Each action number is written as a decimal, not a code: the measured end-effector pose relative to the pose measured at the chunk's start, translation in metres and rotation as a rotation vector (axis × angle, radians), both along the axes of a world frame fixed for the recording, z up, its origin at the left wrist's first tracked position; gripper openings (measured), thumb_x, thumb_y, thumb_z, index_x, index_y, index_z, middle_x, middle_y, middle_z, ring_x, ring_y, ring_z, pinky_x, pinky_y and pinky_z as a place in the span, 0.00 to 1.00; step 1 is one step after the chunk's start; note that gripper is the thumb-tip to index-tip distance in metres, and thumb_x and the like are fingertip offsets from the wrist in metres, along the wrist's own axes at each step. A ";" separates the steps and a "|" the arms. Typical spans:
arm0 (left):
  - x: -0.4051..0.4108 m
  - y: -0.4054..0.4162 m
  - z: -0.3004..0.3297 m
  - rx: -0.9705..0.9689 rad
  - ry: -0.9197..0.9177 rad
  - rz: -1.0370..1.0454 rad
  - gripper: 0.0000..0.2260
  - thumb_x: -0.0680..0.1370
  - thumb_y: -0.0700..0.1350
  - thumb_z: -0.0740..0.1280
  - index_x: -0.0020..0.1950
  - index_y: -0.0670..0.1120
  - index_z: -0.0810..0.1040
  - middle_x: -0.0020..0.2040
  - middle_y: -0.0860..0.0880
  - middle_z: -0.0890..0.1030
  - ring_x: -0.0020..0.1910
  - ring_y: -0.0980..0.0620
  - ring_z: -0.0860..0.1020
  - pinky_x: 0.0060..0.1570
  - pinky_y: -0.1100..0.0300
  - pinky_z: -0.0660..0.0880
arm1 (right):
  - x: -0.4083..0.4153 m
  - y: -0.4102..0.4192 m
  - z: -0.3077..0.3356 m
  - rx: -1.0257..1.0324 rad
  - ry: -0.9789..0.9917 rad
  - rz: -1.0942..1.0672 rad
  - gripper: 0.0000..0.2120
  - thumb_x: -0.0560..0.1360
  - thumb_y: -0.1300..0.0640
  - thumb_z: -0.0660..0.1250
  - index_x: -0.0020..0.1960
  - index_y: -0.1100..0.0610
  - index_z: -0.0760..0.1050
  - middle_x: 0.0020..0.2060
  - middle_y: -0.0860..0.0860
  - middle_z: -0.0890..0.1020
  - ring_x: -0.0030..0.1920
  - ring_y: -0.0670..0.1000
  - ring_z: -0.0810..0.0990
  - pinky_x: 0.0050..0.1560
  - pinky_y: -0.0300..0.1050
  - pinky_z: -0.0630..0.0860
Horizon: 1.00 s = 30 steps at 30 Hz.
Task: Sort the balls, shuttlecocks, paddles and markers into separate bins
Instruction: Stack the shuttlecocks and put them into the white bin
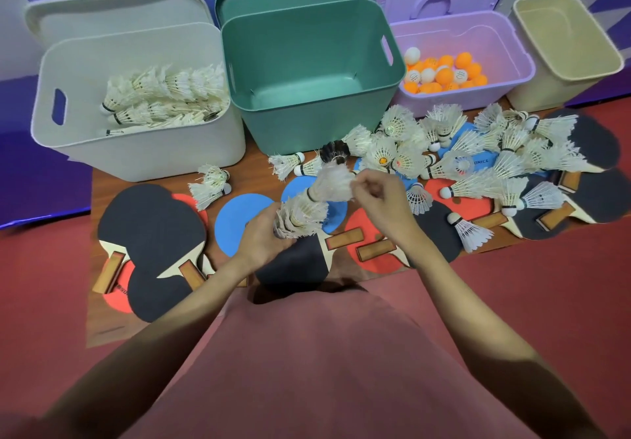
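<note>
My left hand (261, 237) grips the lower end of a nested stack of white shuttlecocks (309, 204), held above the paddles. My right hand (382, 199) pinches the feathers of the top shuttlecock in that stack. A heap of loose shuttlecocks (485, 155) lies on the right, over several paddles (150, 230) in black, red and blue. The white bin (136, 151) at left holds stacked shuttlecocks. An empty green bin (307, 73) stands in the middle. Orange and white balls (442, 73) lie in the purple bin (505, 46). No markers are visible.
An empty beige bin (566, 46) stands at far right. Bin lids lean behind the white, green and purple bins. Two loose shuttlecocks (210, 187) lie near the white bin. The wooden table (102, 315) ends close to my body, over red floor.
</note>
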<state>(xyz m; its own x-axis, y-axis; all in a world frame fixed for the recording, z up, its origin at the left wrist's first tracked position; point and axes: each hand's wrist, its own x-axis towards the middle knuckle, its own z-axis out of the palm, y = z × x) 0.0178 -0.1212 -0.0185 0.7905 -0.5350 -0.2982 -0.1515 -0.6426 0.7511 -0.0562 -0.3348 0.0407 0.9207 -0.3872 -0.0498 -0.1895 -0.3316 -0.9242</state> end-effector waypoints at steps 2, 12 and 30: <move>0.002 -0.003 0.001 -0.017 -0.011 -0.003 0.20 0.67 0.49 0.73 0.55 0.44 0.75 0.48 0.50 0.80 0.48 0.49 0.78 0.49 0.49 0.75 | 0.003 0.005 -0.005 -0.074 0.074 0.092 0.10 0.73 0.65 0.65 0.33 0.62 0.73 0.24 0.46 0.70 0.27 0.42 0.66 0.31 0.34 0.62; 0.007 -0.003 -0.003 -0.086 -0.035 0.075 0.20 0.69 0.41 0.76 0.58 0.41 0.75 0.51 0.50 0.79 0.50 0.50 0.78 0.48 0.57 0.73 | 0.014 0.019 -0.020 -0.014 0.109 0.106 0.16 0.78 0.56 0.62 0.33 0.60 0.71 0.24 0.51 0.73 0.27 0.45 0.69 0.33 0.43 0.65; 0.023 0.024 -0.005 -0.076 -0.002 0.182 0.23 0.68 0.37 0.76 0.61 0.43 0.74 0.51 0.54 0.78 0.48 0.56 0.76 0.42 0.78 0.68 | 0.056 -0.012 -0.065 -0.531 0.599 -0.072 0.14 0.74 0.68 0.57 0.32 0.60 0.60 0.36 0.57 0.75 0.41 0.59 0.75 0.36 0.47 0.65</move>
<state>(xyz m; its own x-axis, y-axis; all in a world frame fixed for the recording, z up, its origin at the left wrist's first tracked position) 0.0405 -0.0976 -0.0236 0.8769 -0.4037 -0.2609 -0.0393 -0.6012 0.7982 -0.0002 -0.3472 -0.0247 0.7677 -0.5556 -0.3194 -0.6408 -0.6663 -0.3812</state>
